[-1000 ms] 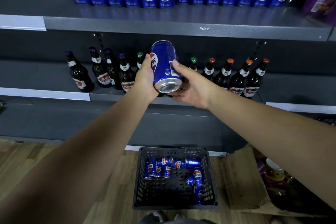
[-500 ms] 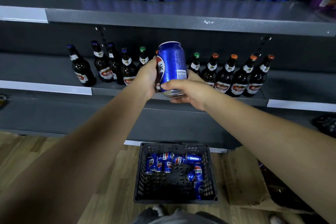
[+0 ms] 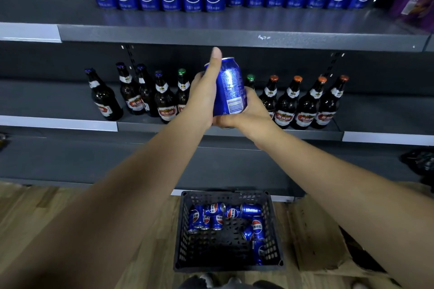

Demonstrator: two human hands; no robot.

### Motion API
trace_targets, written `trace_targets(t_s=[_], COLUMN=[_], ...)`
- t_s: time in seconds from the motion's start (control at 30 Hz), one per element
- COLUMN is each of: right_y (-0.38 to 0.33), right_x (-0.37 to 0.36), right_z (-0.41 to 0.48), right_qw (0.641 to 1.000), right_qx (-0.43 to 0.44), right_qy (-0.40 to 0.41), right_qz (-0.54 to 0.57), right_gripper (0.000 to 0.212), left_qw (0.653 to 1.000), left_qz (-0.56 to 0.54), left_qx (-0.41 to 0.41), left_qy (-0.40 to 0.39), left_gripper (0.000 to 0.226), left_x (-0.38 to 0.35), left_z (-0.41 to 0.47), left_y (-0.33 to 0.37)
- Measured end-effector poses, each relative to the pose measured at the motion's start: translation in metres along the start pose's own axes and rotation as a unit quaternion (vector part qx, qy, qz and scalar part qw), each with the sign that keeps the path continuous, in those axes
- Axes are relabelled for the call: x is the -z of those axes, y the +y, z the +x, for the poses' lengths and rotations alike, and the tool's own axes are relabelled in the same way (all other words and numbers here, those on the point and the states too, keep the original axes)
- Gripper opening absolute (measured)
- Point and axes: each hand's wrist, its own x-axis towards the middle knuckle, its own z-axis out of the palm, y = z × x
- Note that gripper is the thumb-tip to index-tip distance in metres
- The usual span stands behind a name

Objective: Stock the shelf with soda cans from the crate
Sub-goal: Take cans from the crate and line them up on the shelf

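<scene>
Blue, glossy, upright, the Pepsi can is held in mid-air before the beer bottles, barcode and small print facing back. The left hand grips its side, thumb straight up; the right hand cups its base.

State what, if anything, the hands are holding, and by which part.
A blue soda can, upright. The left hand grips its side, thumb lying up along it; the right hand cups its lower end.
</scene>
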Motion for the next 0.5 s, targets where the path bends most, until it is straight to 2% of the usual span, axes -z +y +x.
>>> trace_targets(t_s=[0.07,0.2,0.3,0.37,0.43,0.5], right_y=[0.002,0.007,0.008,0.010,0.010,0.010], right_x=[0.001,0.003,0.007,0.010,0.012,0.012], right_z=[0.000,-0.002,-0.007,-0.009,-0.008,-0.005], right_qw=[1.000,0.999,0.998,0.996,0.995,0.994], right_qx=[-0.007,-0.025,-0.057,-0.075,-0.082,-0.086], right_qy=[-0.001,-0.014,-0.038,-0.053,-0.061,-0.071], right_qz=[-0.007,-0.016,-0.001,0.007,0.002,0.001], right_gripper=[0.060,0.071,0.068,0.068,0.075,0.089], left_qw=[1.000,1.000,0.999,0.999,0.998,0.997], left_qz=[0.013,0.014,0.009,0.009,0.007,0.008], left_qx=[-0.012,0.001,0.008,0.012,0.011,0.009], left_qy=[0.000,-0.021,-0.033,-0.049,-0.066,-0.079], left_gripper=[0.061,0.063,0.066,0.059,0.045,0.051], left_x=[0.000,0.003,0.007,0.012,0.016,0.017], left_z=[-0.002,-0.002,-0.001,-0.001,0.000,-0.002], left_y=[0.000,0.000,-0.002,-0.001,0.000,0.002])
